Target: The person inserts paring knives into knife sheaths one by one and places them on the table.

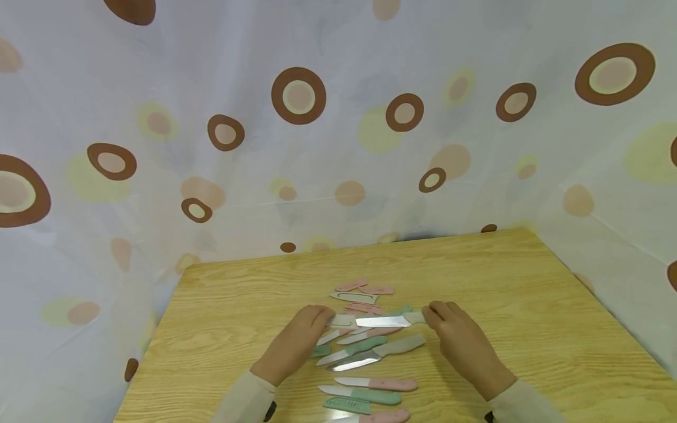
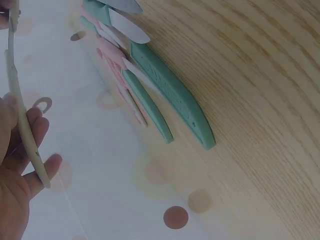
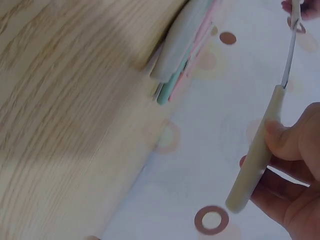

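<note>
My right hand grips the cream handle of a knife, thumb on one side and fingers on the other. Its shiny blade points left above the table. Between the thumb and fingers of my left hand is a cream blade sheath. The blade's tip end meets the sheath's mouth in the head view; how far it reaches inside cannot be told. Below them lie a second cream-handled knife with a metal blade and a green-handled knife with a white blade.
Nearer the front edge lie a pink-handled knife, a green-handled one and a green sheath. Behind the hands are pink sheaths and a white sheath. The wood-grain table meets a spotted curtain.
</note>
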### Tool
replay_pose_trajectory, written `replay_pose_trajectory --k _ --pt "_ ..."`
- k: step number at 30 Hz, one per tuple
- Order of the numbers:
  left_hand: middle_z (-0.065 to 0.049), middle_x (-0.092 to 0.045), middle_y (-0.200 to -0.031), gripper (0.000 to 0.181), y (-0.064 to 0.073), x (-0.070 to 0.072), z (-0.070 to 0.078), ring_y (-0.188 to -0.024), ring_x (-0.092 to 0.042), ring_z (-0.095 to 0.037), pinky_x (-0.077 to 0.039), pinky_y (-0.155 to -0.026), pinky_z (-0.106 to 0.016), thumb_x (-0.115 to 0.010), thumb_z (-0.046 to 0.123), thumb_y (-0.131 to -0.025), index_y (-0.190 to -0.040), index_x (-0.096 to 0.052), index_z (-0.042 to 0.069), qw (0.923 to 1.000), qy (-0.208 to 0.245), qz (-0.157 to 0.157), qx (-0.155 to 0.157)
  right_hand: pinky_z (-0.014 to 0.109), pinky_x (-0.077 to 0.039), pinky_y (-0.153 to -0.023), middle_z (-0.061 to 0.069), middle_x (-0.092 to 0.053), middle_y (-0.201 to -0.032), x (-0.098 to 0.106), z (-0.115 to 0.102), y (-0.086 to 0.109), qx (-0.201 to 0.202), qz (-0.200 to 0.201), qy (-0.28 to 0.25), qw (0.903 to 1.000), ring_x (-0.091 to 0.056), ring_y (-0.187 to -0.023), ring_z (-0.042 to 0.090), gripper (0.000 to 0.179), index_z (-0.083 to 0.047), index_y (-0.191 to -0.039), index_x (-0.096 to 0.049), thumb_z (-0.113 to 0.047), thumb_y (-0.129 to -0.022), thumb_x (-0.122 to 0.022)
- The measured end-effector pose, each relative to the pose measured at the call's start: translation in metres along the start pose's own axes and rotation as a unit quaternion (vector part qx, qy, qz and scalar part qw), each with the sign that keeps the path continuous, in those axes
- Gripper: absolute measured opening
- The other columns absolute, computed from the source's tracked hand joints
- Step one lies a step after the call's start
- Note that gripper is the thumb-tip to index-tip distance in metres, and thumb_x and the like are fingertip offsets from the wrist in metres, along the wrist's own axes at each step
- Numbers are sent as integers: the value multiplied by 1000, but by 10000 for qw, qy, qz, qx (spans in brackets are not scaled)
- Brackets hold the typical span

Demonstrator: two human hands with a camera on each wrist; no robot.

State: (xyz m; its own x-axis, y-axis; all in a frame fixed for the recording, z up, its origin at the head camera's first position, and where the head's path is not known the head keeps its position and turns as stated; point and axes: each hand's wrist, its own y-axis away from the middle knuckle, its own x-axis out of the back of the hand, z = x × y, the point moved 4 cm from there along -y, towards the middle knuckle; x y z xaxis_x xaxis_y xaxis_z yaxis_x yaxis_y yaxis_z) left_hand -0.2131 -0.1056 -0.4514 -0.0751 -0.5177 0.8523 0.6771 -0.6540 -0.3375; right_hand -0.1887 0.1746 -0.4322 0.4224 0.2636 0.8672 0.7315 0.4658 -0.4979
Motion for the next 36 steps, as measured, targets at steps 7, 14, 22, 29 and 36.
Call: replay_pose_trajectory --k 7,14,22,29,36 --pt "-8 -58 -114 30 -8 -3 17 -105 -57 -19 -47 -96 -23 -35 21 -104 -120 -50 0 9669 -2058 725 -1324 34 -57 -76 17 -62 -98 -4 -15 -5 449 242 65 9987 -62 -86 29 44 5 -100 -64 16 -61 -81" --pt "0 -58 -122 41 -17 -12 16 -113 -55 -17 -48 -97 -34 -25 34 -107 -130 -51 13 9996 -163 -234 46 35 -55 -74 15 -60 -100 -10 -25 -3 465 257 -33 9986 -59 -87 28 44 4 -102 -62 17 -63 -80" --pt "-1 -59 -122 30 -24 -20 22 -110 -56 -15 -48 -96 -36 -40 25 -105 -130 -55 19 9995 179 -238 90 31 -52 -73 13 -57 -101 -10 -40 -8 499 -7 -132 9987 -55 -88 25 43 4 -102 -59 17 -66 -78" --pt "-8 -56 -117 46 -19 -17 31 -107 -55 -19 -47 -93 -25 -72 -3 -81 -121 -50 0 9721 -1740 806 -1352 31 -52 -72 13 -59 -100 -11 -40 -8 408 -48 -149 9990 -57 -87 24 39 4 -102 -61 14 -68 -78" --pt "6 -52 -138 40 -28 -25 23 -126 -49 -14 -41 -106 -40 -37 13 -105 -144 -42 21 9975 546 -221 -379 30 -56 -73 11 -63 -95 -15 -38 -5 380 -407 -603 9966 -62 -84 21 25 3 -100 -64 6 -78 -75"
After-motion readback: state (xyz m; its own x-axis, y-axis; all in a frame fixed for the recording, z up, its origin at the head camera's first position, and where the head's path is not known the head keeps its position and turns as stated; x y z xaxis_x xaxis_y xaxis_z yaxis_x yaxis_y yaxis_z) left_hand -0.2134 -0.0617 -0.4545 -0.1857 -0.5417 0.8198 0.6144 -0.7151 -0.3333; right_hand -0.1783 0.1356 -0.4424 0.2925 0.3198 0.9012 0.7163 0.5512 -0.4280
